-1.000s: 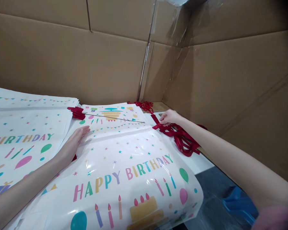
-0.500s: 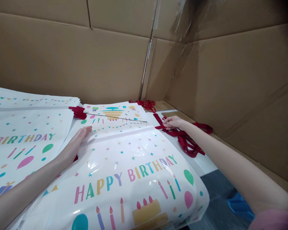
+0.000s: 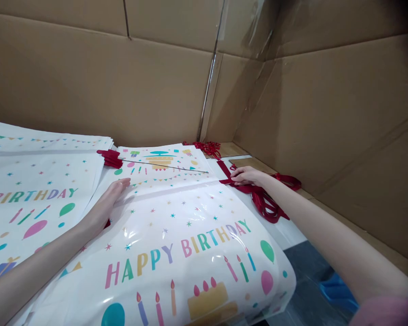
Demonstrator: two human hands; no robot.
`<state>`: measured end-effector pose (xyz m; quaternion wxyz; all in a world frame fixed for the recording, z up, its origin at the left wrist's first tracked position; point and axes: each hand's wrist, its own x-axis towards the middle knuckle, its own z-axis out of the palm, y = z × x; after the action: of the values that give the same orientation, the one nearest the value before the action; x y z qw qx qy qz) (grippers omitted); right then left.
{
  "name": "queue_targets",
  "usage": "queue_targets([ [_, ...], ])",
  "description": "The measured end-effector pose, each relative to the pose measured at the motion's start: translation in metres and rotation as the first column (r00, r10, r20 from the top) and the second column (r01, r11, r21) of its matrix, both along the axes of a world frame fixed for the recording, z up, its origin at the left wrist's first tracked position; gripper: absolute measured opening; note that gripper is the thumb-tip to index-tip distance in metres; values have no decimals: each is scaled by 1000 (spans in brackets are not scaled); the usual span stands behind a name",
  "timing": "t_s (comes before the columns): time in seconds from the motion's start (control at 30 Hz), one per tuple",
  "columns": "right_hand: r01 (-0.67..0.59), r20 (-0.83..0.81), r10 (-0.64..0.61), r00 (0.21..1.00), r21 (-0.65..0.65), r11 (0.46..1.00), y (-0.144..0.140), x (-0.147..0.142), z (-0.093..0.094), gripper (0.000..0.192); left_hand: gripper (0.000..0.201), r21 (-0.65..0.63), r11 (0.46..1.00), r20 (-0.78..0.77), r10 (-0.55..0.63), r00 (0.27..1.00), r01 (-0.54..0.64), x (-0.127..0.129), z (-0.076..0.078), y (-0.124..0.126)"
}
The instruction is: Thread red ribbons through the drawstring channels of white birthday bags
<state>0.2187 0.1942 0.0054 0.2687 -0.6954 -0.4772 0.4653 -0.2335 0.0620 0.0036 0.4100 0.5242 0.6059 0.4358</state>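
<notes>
A glossy white plastic sheet [image 3: 177,203] printed "HAPPY BIRTHDAY" lies in front of me on a stack. My left hand [image 3: 114,197] rests on its left side, fingers stretched out; a bit of red shows under that wrist. At the sheet's right edge my right hand [image 3: 246,175] pinches a red ribbon [image 3: 226,181]. Loops of more red ribbon [image 3: 267,206] lie below and behind this hand. A thin dark rod [image 3: 166,166] runs across the sheet's upper part, from a red ribbon bundle [image 3: 110,159] on the left toward the right hand.
A second stack of printed sheets [image 3: 44,167] lies to the left. Red cords [image 3: 207,148] are heaped at the back. Cardboard walls [image 3: 98,81] stand behind and on the right. Below the white tabletop [image 3: 289,235] a blue object [image 3: 338,290] sits on the dark floor.
My right hand has turned slightly over the ribbon, its fingers now lower and more closed around it. The left hand, the sheet and the rod stay in place.
</notes>
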Motion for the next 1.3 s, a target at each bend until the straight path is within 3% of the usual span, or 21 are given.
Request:
queue_targets([
  [0.93, 36, -58, -35, 998, 9, 999, -12, -3, 16, 24, 50, 27, 1000, -24, -7, 1000, 8, 1, 1, -2],
  [1.3, 77, -48, -76, 996, 19, 997, -6, -2, 3, 28, 49, 51, 999, -149, 12, 989, -4, 1, 1, -4],
])
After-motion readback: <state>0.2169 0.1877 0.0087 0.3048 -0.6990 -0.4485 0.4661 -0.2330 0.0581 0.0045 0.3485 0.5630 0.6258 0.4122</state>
